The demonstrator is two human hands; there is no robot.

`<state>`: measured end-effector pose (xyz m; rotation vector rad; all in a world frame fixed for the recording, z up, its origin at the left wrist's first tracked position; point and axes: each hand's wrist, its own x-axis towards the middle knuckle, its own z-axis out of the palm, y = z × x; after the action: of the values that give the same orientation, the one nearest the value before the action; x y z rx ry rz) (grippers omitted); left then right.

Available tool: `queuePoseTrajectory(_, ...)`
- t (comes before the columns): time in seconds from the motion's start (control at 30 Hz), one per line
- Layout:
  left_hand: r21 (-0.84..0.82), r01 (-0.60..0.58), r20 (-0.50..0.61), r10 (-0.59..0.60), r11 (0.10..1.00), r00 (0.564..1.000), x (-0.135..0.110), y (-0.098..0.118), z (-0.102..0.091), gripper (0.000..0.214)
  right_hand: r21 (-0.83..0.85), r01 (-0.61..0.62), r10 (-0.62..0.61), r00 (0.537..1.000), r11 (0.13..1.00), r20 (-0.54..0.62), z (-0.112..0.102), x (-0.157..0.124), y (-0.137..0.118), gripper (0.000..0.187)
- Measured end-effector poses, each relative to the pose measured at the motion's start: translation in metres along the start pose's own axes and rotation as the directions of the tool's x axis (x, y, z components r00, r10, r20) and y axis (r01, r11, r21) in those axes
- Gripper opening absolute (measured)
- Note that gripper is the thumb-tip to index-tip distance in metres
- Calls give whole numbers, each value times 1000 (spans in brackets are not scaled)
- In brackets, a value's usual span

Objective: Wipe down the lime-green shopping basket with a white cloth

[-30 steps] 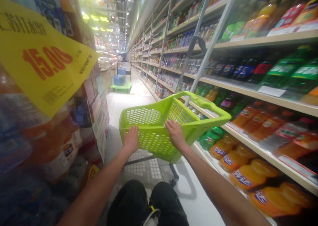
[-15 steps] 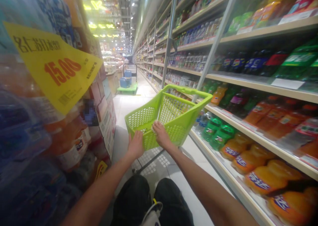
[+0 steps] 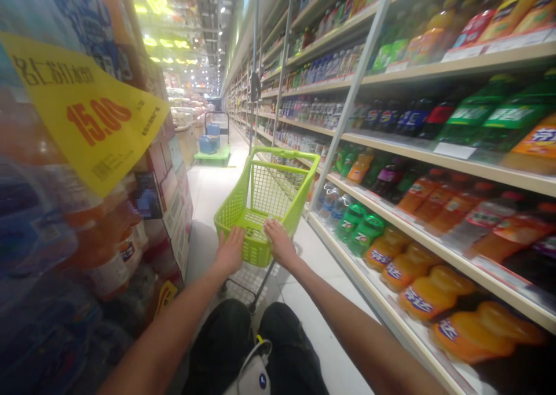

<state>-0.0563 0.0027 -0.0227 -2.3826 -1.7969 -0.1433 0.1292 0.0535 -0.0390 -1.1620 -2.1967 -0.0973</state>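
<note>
A lime-green shopping cart (image 3: 278,197) stands on the floor just in front of my knees, its handle on the far side. At the basket's near left corner, my left hand (image 3: 230,249) has its fingers closed over the rim. My right hand (image 3: 280,241) grips the rim at the near right corner, fingers curled over the edge. The basket floor shows some dark marks or print between my hands. Below the basket, part of the metal undercarriage shows. A white device (image 3: 256,377) with a cable lies over my lap.
Shelves (image 3: 343,143) of bottled drinks line the right side, with orange soda bottles (image 3: 423,293) on the lowest shelf. Stacked cartons and bottles with a yellow price sign (image 3: 95,117) stand close on the left. Farther along the aisle is a green platform trolley (image 3: 215,153) with blue boxes.
The cart has swung round, its handle end moving left, so it now lies more in line with the aisle. Both hands stay on its rim. My view has turned slightly right.
</note>
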Motion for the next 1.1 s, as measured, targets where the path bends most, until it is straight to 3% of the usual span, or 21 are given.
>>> queuePoseTrajectory(0.1, -18, -85, 11, 86, 996, 996, 2, 6, -3, 68, -19, 11, -11, 1000, 1000, 14, 9, -15, -18, 55)
queuePoseTrajectory(0.27, -32, 193, 99, -189, 981, 977, 7, -17, -9, 72, -101, -117, 117, 993, 988, -8, 0, -31, -2, 53)
queuePoseTrajectory(0.4, -76, 99, 108, -91, 992, 990, 7, -24, -7, 71, -53, -204, 201, 978, 978, -52, 4, -25, -7, 53)
queuePoseTrajectory(0.6, -26, 66, 107, -63, 997, 992, 13, -11, -9, 67, -20, -82, 82, 996, 996, 25, 42, 10, -57, 44)
queuePoseTrajectory(0.67, -6, 74, 116, -73, 997, 991, 15, -12, -10, 67, -40, -29, 29, 1000, 999, 6, 43, 11, -52, 40)
queuePoseTrajectory(0.77, -4, 73, 121, -72, 997, 990, 16, -14, -10, 69, -86, 15, -19, 999, 996, -44, 29, -3, -21, 37)
queuePoseTrajectory(0.9, -27, 67, 132, -63, 997, 989, 16, -13, -13, 72, -129, -40, 27, 994, 991, -104, 8, -25, 19, 37)
queuePoseTrajectory(1.0, -38, 75, 138, -69, 996, 988, 17, -11, -16, 72, -99, -62, 44, 983, 993, -176, 8, -29, 20, 41)
queuePoseTrajectory(1.1, -47, 68, 144, -60, 997, 988, 18, -13, -19, 70, -23, 30, -34, 968, 999, -250, 26, -23, -1, 47)
